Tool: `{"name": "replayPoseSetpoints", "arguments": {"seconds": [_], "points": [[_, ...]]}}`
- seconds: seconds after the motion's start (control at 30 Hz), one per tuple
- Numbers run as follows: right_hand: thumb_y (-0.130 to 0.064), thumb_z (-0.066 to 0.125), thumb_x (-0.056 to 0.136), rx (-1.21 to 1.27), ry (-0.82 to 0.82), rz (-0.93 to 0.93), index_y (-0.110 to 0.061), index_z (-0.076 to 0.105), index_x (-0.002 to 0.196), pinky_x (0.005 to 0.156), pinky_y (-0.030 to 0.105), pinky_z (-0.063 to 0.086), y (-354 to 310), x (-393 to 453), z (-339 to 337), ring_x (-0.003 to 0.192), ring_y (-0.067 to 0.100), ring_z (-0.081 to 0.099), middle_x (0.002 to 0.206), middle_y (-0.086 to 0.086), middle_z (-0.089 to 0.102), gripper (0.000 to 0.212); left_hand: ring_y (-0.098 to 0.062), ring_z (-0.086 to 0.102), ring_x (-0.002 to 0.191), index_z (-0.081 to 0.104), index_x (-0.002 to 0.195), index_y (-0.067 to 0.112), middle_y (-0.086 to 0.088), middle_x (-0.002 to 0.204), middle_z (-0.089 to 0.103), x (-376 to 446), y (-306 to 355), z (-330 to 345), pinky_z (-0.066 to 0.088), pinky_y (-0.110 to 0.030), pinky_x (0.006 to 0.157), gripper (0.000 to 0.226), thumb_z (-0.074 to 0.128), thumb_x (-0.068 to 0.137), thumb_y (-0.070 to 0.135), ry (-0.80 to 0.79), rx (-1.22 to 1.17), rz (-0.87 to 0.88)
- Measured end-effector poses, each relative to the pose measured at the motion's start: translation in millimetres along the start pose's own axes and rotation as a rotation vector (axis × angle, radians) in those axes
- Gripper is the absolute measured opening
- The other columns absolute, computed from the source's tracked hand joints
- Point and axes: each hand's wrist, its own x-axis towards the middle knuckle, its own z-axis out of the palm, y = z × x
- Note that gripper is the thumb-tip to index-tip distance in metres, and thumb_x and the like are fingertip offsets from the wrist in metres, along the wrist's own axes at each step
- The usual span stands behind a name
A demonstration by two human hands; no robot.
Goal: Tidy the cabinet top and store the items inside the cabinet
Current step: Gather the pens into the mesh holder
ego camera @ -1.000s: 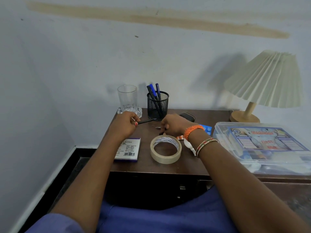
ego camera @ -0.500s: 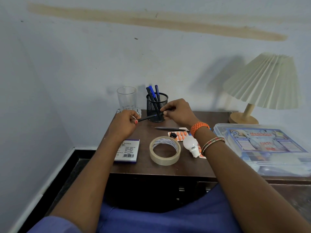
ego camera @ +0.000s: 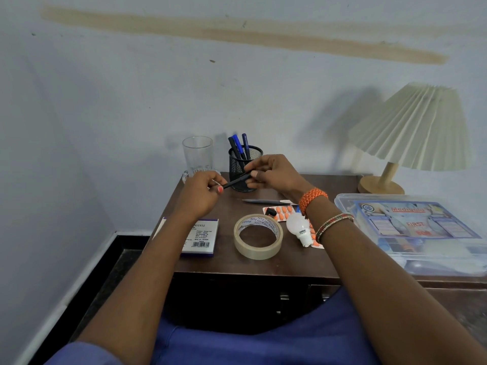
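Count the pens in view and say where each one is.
5: three in the mesh pen holder, one held between both hands, one lying on the cabinet top. More may be hidden in the holder.

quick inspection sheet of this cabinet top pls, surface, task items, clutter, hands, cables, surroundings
surface: dark wooden cabinet top, crowded.
job's things: tape roll, white bulb lying on orange pill strip, small box, pen, first aid box.
clutter: glass, mesh pen holder, lamp.
hands: left hand and right hand each pinch one end of a black pen.
cables: nothing seen.
surroundings: stained wall, dark floor.
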Motion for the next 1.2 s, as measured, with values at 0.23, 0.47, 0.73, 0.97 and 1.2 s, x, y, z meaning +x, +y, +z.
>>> {"name": "replayPoseSetpoints", "arguments": {"seconds": [0.23,0.47,0.73,0.97,1.2], "points": [[0.0,0.064,0.086,0.167,0.153,-0.054,-0.005,0.053,0.089,0.062,0.022,0.059,-7,1,1,0.065,0.016,0.069,0.093,0.026,0.066,0.012,-0.01,0.058,0.067,0.061,0.11,0.006,-0.006,0.09,0.066,-8,15,0,0.048,-0.016,0.055,0.019,0.05,0.094,0.007,-0.053,-0.221,-0.02],[-0.014,0.061,0.09,0.134,0.376,-0.177,-0.004,0.055,0.084,0.053,0.027,0.055,-25,-1,5,0.061,0.013,0.063,0.081,0.015,0.068,0.014,-0.002,0.055,0.053,0.065,0.109,0.003,-0.008,0.089,0.067,-16,41,3,0.04,-0.006,0.043,0.02,0.055,0.093,0.009,0.102,-0.536,-0.148],[-0.007,0.06,0.079,0.091,0.562,-0.226,-0.01,0.05,0.06,0.057,0.048,0.058,-24,-2,22,0.065,0.038,0.066,0.077,0.035,0.061,0.021,-0.001,0.053,0.057,0.071,0.1,0.003,-0.012,0.089,0.071,-29,59,13,0.039,-0.002,0.048,0.016,0.059,0.089,0.006,0.349,-0.424,-0.161],[-0.007,0.063,0.078,0.105,0.601,-0.227,-0.011,0.047,0.061,0.059,0.048,0.059,-19,-2,30,0.06,0.03,0.069,0.067,0.025,0.062,0.024,-0.017,0.056,0.071,0.074,0.094,0.005,-0.012,0.084,0.071,-39,65,14,0.036,-0.019,0.058,0.018,0.058,0.087,0.002,0.464,-0.212,-0.084],[0.0,0.065,0.083,0.241,0.324,-0.106,-0.006,0.047,0.101,0.06,0.032,0.061,-19,-8,20,0.058,0.021,0.067,0.075,0.017,0.065,0.026,-0.02,0.062,0.079,0.072,0.101,0.007,-0.01,0.088,0.072,-35,61,22,0.046,-0.024,0.067,0.022,0.052,0.092,0.005,0.396,-0.13,0.099]]}}
